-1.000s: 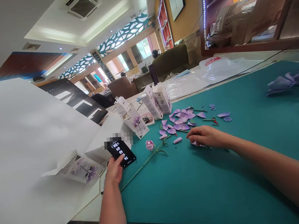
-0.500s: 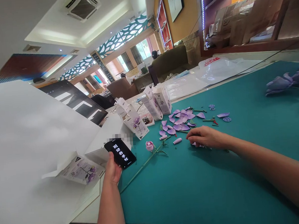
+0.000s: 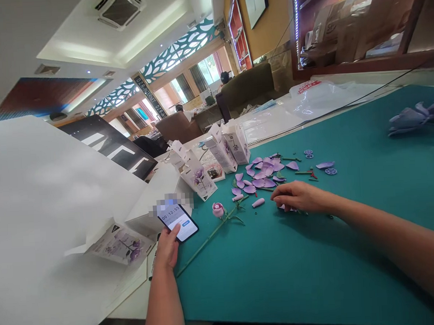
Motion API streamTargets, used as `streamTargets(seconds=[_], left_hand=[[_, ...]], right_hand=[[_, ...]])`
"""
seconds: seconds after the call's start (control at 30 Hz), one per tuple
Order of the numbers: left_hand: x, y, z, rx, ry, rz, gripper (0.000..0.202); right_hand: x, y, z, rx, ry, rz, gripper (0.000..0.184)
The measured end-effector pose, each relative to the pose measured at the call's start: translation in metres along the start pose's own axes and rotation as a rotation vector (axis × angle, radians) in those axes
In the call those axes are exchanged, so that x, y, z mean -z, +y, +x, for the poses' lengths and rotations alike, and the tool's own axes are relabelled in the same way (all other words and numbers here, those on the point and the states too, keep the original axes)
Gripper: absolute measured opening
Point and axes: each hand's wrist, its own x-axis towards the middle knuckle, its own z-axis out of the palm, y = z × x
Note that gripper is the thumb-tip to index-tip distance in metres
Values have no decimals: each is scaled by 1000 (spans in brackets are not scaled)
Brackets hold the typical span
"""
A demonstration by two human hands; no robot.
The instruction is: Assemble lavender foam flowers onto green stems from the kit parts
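Observation:
In my left hand (image 3: pixel 167 248) is a smartphone (image 3: pixel 186 226), its screen lit with a timer reading and a small pop-up; my thumb lies on the glass. My right hand (image 3: pixel 299 196) rests on the green mat, fingers loosely bent and grasping nothing that I can see. Under its fingers a purple petal (image 3: pixel 291 209) is partly hidden. A toy rose with a pink bud (image 3: pixel 218 210) and a long green stem (image 3: pixel 203 247) lies between my hands. Close by are a pink bud-shaped piece (image 3: pixel 258 203) and a pile of loose purple petals (image 3: pixel 263 175).
Purple flower boxes (image 3: pixel 199 179) stand behind the phone, and another open box (image 3: pixel 125 250) lies at the left. Stem pieces (image 3: pixel 303 173) and purple wheel-like parts (image 3: pixel 331 171) lie beyond my right hand. Assembled purple flowers (image 3: pixel 411 118) are at the right edge of the mat (image 3: pixel 281 280).
The phone screen has gone from black with white characters to a bright timer display. My left thumb has moved onto the screen. The right hand has stayed in place.

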Motion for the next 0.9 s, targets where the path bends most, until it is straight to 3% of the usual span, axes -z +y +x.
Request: streamTargets(seconds=[0.13, 0.33, 0.9], left_hand=[[2, -6, 3, -36, -4, 50, 33], [3, -14, 10, -78, 15, 155, 23], [-1, -22, 15, -103, 175, 276, 35]], right_hand=[[0, 0, 0, -2, -1, 0, 27], [0, -1, 0, -17, 8, 0, 25], [0, -2, -1, -19, 4, -5, 28]])
